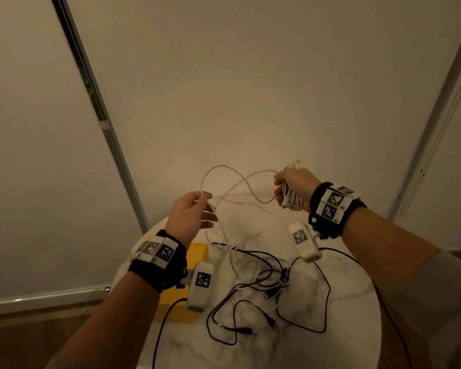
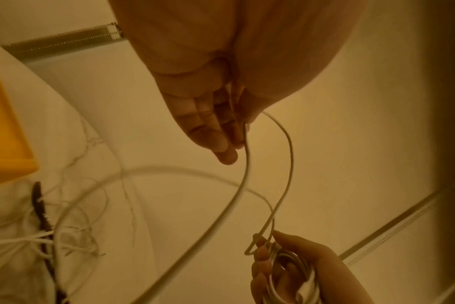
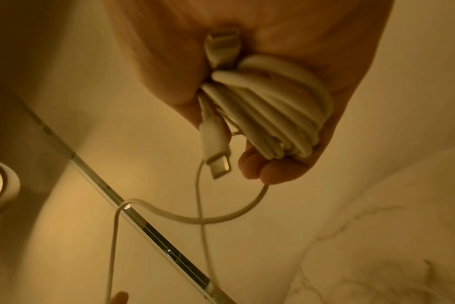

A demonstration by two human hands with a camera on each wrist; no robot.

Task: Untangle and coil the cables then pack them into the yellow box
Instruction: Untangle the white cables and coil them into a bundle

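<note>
High above the table, my right hand (image 1: 286, 191) grips a partly wound coil of white cable (image 3: 273, 115). Its USB-C plug (image 3: 216, 156) hangs out below the fist, and a second connector (image 3: 221, 47) is tucked against the palm. The loose length of white cable (image 1: 240, 179) loops across to my left hand (image 1: 205, 202), which pinches it between thumb and fingers (image 2: 221, 131). The yellow box (image 1: 196, 253) sits on the table's left side, partly hidden under my left wrist. It also shows as the yellow box (image 2: 3, 123) at the left edge of the left wrist view.
A tangle of black cables (image 1: 253, 296) and thin white wires (image 1: 240, 238) lies on the round white marble table (image 1: 330, 315). Pale walls with metal rails (image 1: 91, 102) stand close behind. The wooden floor (image 1: 24, 342) shows at lower left.
</note>
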